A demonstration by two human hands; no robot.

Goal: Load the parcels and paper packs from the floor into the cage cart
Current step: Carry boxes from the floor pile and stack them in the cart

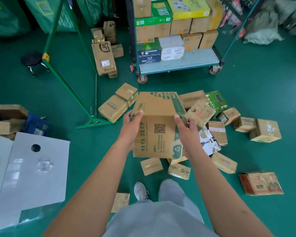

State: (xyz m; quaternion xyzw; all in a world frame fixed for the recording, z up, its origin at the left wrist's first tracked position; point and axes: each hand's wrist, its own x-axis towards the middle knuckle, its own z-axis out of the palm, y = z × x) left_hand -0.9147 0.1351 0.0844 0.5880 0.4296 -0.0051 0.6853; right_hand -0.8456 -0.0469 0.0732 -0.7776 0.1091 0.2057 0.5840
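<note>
Both hands hold one large cardboard box off the green floor. The left hand grips its left edge, thumb over the top corner; the right hand clasps its right edge. More parcels lie scattered on the floor below and to the right. Ahead stands the cage cart, its shelf already stacked with boxes and paper packs.
</note>
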